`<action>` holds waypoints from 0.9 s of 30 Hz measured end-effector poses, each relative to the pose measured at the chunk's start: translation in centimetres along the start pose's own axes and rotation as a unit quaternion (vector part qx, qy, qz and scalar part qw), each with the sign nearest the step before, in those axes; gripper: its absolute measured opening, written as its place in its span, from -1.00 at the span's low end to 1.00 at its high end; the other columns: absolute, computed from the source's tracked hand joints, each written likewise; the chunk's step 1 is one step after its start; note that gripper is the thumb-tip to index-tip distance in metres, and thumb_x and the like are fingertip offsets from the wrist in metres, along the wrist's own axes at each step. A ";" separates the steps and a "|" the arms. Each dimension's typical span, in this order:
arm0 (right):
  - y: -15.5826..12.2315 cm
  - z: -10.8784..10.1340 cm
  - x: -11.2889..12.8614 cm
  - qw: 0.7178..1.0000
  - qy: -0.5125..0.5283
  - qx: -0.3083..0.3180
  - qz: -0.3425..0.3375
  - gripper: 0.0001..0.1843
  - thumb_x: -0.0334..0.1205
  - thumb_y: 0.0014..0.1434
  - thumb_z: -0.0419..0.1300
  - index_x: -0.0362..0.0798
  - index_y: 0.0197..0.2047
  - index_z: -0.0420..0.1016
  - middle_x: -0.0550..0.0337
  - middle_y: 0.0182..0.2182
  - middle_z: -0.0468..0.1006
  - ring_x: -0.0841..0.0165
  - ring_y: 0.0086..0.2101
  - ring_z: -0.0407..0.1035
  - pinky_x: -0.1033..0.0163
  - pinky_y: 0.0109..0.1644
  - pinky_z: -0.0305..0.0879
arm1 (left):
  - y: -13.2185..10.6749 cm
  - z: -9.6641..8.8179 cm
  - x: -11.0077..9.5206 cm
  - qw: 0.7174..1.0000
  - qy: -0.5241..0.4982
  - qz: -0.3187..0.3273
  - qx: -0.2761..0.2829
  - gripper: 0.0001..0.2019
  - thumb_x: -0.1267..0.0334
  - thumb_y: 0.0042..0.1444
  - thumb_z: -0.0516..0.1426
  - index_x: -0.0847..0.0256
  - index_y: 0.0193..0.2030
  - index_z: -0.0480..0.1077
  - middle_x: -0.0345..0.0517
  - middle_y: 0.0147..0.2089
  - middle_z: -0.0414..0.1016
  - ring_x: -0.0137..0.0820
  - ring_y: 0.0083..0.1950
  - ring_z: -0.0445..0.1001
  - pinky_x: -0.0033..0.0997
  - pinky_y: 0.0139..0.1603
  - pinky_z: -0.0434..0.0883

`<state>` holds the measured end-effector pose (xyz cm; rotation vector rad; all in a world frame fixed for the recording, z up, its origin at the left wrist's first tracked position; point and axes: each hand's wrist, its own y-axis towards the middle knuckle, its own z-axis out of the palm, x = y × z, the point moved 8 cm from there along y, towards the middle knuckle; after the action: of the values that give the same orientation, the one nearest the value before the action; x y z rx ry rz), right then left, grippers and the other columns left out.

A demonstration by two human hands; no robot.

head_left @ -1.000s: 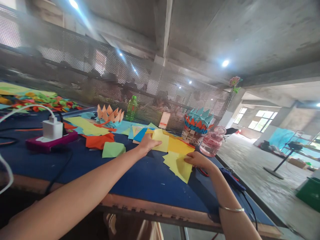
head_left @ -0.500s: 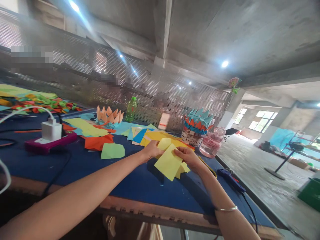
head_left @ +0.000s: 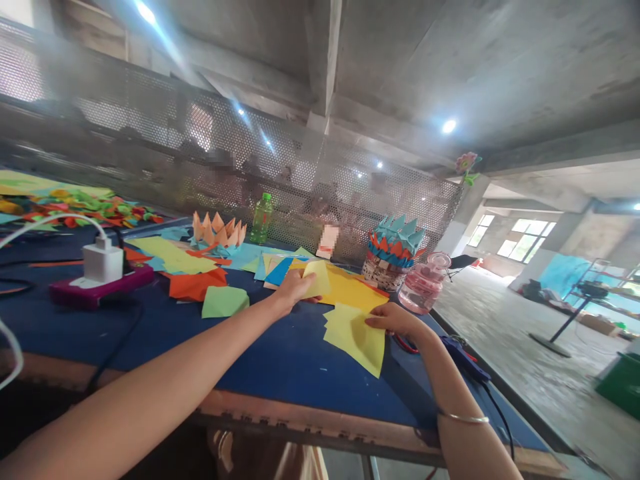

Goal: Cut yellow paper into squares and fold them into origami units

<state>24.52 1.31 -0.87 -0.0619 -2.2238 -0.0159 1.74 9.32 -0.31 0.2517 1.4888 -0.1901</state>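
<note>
- Yellow paper is in both hands: a small pale yellow piece (head_left: 316, 279) stands tilted just past the fingers of the left hand (head_left: 294, 288), and a bigger pale yellow sheet (head_left: 354, 340) lies on the table under the fingers of the right hand (head_left: 393, 319).
- Left hand: the fingers are bent and seem to pinch the small piece at its lower edge. The thumb is hidden, so the exact grip is hard to see.
- Right hand: the fingers (head_left: 380, 320) lie on the top edge of the sheet. I cannot tell if they grasp it or only touch it.
- Under the left fingertips and ahead of them lies a deep yellow sheet (head_left: 350, 290), its near part covered by the small piece. A blue paper (head_left: 279, 271) is just left of it.
- Left of the left hand are an orange paper (head_left: 195, 285) and a green paper (head_left: 224, 301), on the blue table top (head_left: 300, 353).
- Ahead of the right fingers stand a paper crown (head_left: 397, 233) on a woven basket (head_left: 383, 273) and a pink plastic jar (head_left: 425, 283).
- Behind the right wrist lies a blue tool (head_left: 465, 357), too partly seen to name.
- Far ahead, a small pixelated object (head_left: 327, 241) cannot be made out.
</note>
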 end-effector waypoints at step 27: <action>0.4 2.1 4.3 0.955 0.128 -0.195 -0.183 -0.48 0.26 0.02 0.15 -0.07 -0.25 0.41 0.29 -0.63 0.40 0.47 -0.70 0.10 0.33 -0.63 0.05 | -0.3 2.2 -0.7 0.978 -0.123 0.068 0.157 -0.44 0.16 -0.44 0.43 0.28 -0.19 0.53 0.01 -0.19 0.61 -0.13 -0.06 0.54 -0.23 -0.03 0.45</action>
<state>20.27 1.91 1.22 0.1307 -1.9156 -0.6325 3.76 8.42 0.48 0.5629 1.1871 -0.3337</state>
